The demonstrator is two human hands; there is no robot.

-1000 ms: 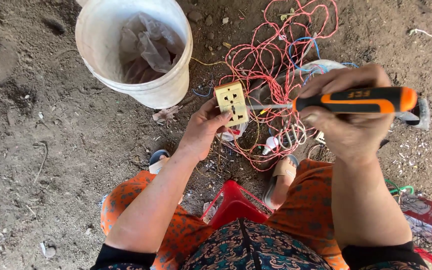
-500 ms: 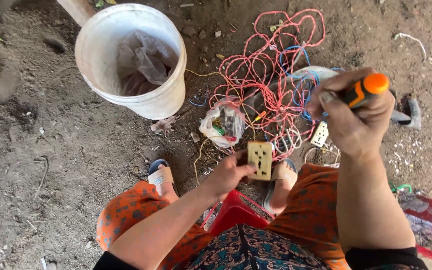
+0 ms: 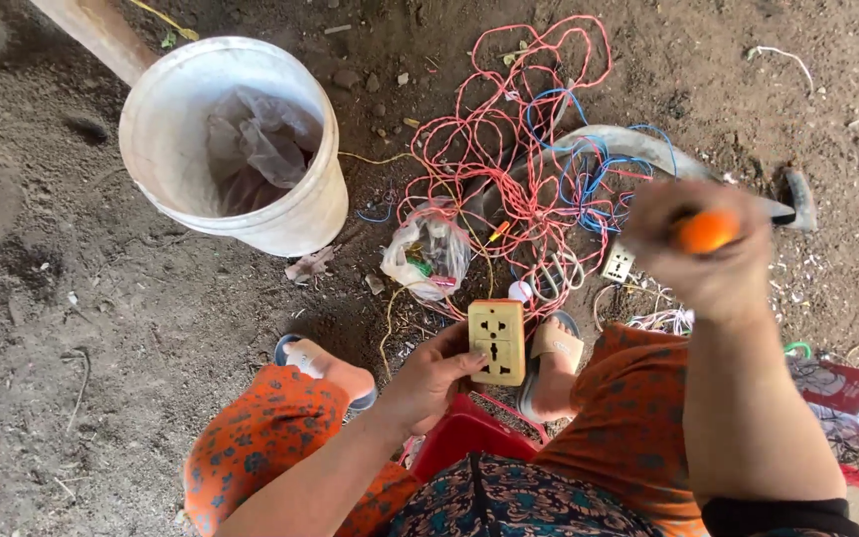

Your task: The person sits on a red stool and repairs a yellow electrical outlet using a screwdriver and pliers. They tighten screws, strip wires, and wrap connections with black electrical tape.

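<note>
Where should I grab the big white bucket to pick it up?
Probably by the rim. The white bucket stands upright and open on the dirt with no handle showing, so come down from above and hook fingers over the bare near rim. Its wide smooth wall looks hard to grip; a crumpled plastic bag sits inside.

Upper left of the frame: bucket [image 3: 236, 149] on the dirt ground [image 3: 72, 298], crumpled bag [image 3: 260, 139] inside. Upper centre: tangle of wires [image 3: 519, 139], right of the bucket. Just below the tangle: small bag [image 3: 428, 257]. Lower centre: socket plate [image 3: 497, 341] in the left hand [image 3: 429, 378], between two sandalled feet. Right, raised above the wires: right hand [image 3: 708, 249] around a screwdriver handle [image 3: 706, 231]. Bottom centre: stool [image 3: 464, 443] beneath the knees.
</note>
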